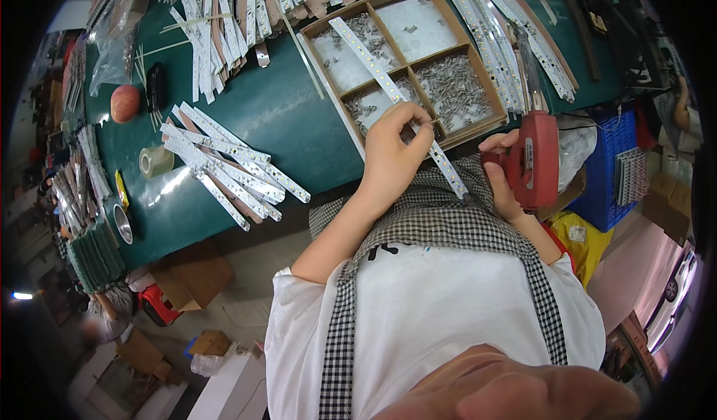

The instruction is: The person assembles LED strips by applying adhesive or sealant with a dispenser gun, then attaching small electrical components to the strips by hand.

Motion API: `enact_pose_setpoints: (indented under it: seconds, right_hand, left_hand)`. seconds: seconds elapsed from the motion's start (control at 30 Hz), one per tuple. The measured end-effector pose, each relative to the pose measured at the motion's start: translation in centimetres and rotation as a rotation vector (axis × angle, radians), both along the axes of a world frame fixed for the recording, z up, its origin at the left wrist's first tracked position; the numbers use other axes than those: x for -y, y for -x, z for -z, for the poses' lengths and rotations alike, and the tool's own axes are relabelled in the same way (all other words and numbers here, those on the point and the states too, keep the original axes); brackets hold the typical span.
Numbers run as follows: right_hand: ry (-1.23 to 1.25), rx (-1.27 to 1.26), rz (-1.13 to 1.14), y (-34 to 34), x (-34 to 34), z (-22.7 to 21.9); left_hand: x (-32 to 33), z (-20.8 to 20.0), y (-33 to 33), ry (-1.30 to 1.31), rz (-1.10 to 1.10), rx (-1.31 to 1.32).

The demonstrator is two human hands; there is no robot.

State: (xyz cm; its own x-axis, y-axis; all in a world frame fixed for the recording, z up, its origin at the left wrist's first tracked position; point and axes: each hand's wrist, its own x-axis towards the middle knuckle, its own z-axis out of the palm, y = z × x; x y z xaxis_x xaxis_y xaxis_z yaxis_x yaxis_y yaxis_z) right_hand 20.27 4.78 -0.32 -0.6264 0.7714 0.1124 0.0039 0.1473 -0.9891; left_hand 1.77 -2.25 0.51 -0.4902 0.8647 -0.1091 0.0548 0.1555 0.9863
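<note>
Right now, the left hand (397, 151) pinches a slim white LED strip (372, 65) between thumb and fingers, the grip closed narrow on it. The strip slants across the left-hand compartments of a wooden tray (479, 61), its far end over the upper left one and its near end reaching past the tray's near edge, above the checked apron (448, 222). Small metal clips (452, 91) heap thickly in the lower right compartment; only a few lie in the upper right.

The right hand (506, 192) wraps around a red soldering gun (539, 162), thumb and fingers curled on its body; the palm is partly hidden. Its metal nose points away from the person, near the LED strips lying right of the tray.

On the green table (295, 114), a fanned pile of LED strips (231, 168) lies left of the tray, just beside a tape roll (157, 162). A red apple (125, 104) sits farther left.
</note>
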Motion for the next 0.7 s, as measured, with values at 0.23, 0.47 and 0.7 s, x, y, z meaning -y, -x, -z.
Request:
enact_pose_setpoints:
  seconds: [0.23,0.47,0.7]
  right_hand:
    - [0.02,-0.005,-0.004,0.1,0.3,0.2]
    - [0.05,-0.016,0.017,0.1,0.2,0.3]
    - [0.061,-0.025,0.023,0.0,0.2,0.2]
  left_hand:
    - [-1.9,0.9,1.1,0.019,0.123,0.04]
    - [-1.7,0.1,0.2,-0.052,0.165,0.168]
    - [-0.7,-1.3,0.4,-0.009,0.085,-0.429]
